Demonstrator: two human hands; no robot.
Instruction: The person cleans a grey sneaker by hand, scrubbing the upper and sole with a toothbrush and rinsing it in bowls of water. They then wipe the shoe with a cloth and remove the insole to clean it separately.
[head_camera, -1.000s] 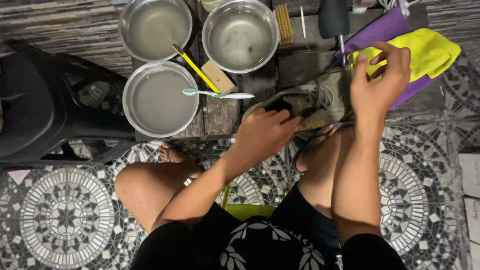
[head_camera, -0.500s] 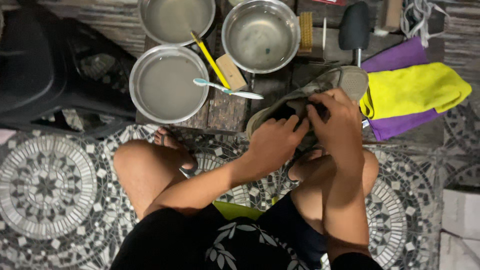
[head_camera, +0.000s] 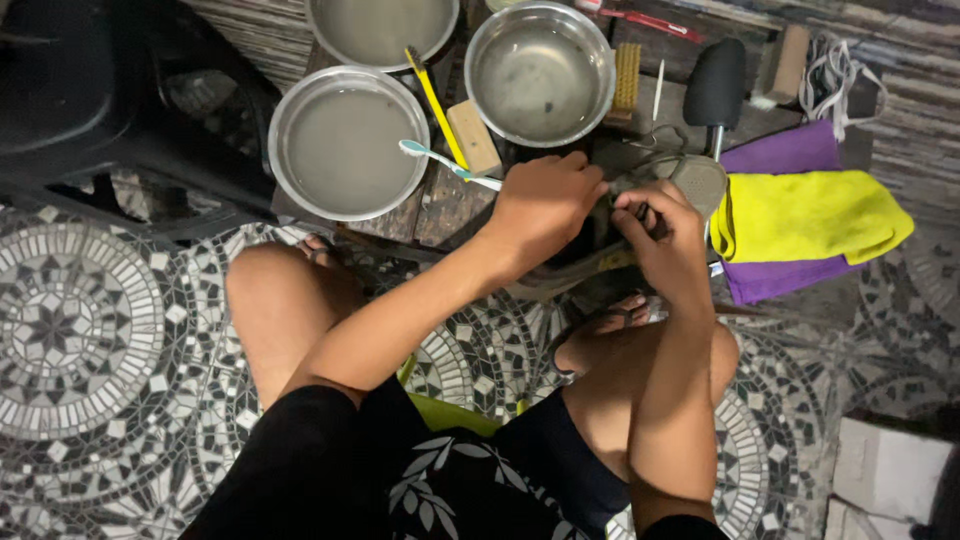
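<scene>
A grey sneaker (head_camera: 690, 180) lies on its side on a low wooden table (head_camera: 440, 205), toe toward the right. My left hand (head_camera: 540, 205) grips its middle and covers most of the upper. My right hand (head_camera: 665, 235) pinches at the shoe's laces near the opening, fingers curled. A toothbrush with a light blue head (head_camera: 440, 160) rests across the table just left of my left hand, its head over the rim of a steel bowl of water (head_camera: 345, 140).
Two more steel bowls (head_camera: 540, 75) (head_camera: 380, 25) stand behind. A yellow toothbrush (head_camera: 430, 95), wooden brushes (head_camera: 475, 135) (head_camera: 625, 75), a black shoe tree (head_camera: 715, 90), yellow cloth (head_camera: 810, 215) on purple cloth (head_camera: 790, 155), and loose laces (head_camera: 835, 75) lie around. A black stool (head_camera: 90, 100) is at left.
My right hand left the yellow cloth and came down onto the sneaker beside my left hand. The view has shifted so the table sits further right.
</scene>
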